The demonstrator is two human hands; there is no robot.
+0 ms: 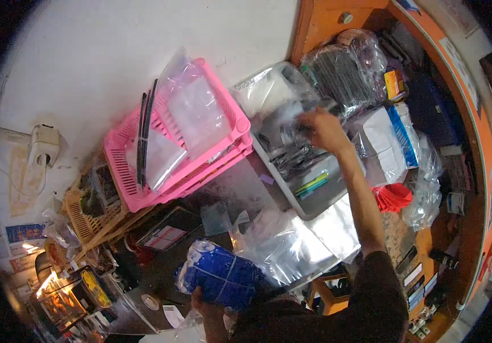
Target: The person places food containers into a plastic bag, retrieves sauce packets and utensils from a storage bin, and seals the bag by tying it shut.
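My left hand (pixel 201 302) grips the lower left edge of a folded blue checked cloth (pixel 224 274), its thumb on top; clear plastic shows along the cloth's left side. With the arm stretched forward, my right hand (pixel 325 128) is over a grey plastic tray (pixel 291 199). Its fingertips are among blurred clear plastic wrapping (pixel 288 128), so whether they pinch any of it is hidden. Dark plastic-wrapped items (pixel 299 156) and yellow and teal stick-like items (pixel 312 186) lie in the tray below that hand.
A pink plastic basket (pixel 177 186) with clear bags stands left of the tray. Clear plastic sheets (pixel 280 248) lie in front. Right of the tray are a white paper pack (pixel 378 145) and a red item (pixel 393 197). Wrapped dark stacks (pixel 340 77) sit behind.
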